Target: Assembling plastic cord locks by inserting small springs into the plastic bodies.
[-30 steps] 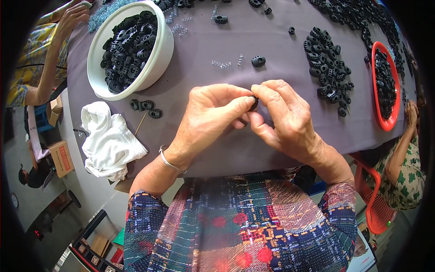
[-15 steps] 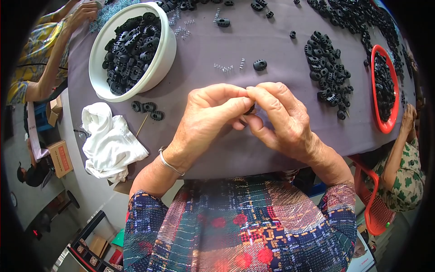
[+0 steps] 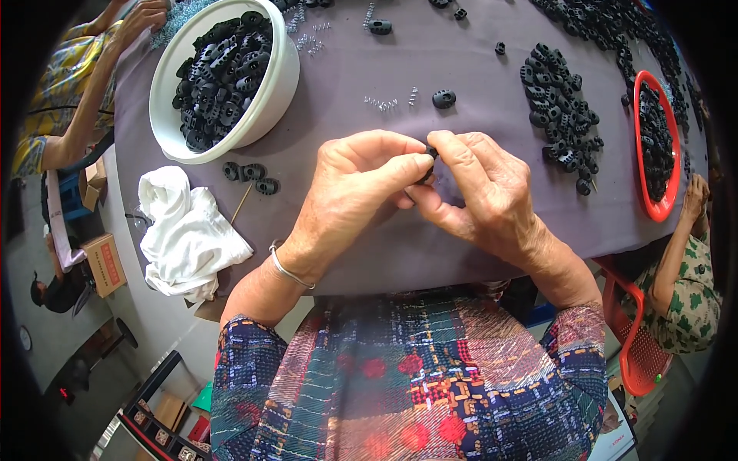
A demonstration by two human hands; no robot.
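Note:
A small black plastic cord lock piece (image 3: 430, 163) is pinched over the table's near side, mostly covered by fingers. My left hand (image 3: 350, 173) grips it between thumb and forefinger. My right hand (image 3: 488, 180) closes on its other side, with the forefinger at the top and the thumb below. Just beyond the hands lie a loose black cord lock (image 3: 443, 98) and thin metal springs (image 3: 380, 104). To the left, several black cord locks (image 3: 252, 173) rest by a thin wooden stick (image 3: 242, 203).
A white tub (image 3: 286, 96) of black pieces stands at the far left, above a crumpled white cloth (image 3: 181, 238). On the right are a pile of cord locks (image 3: 555, 107) and a red basket (image 3: 640, 154) of black pieces. Other people's arms (image 3: 92, 96) show at both sides.
The right thumb and fingers have shifted slightly around the piece, and more of its black side shows. Both hands stay together; the view has moved a little.

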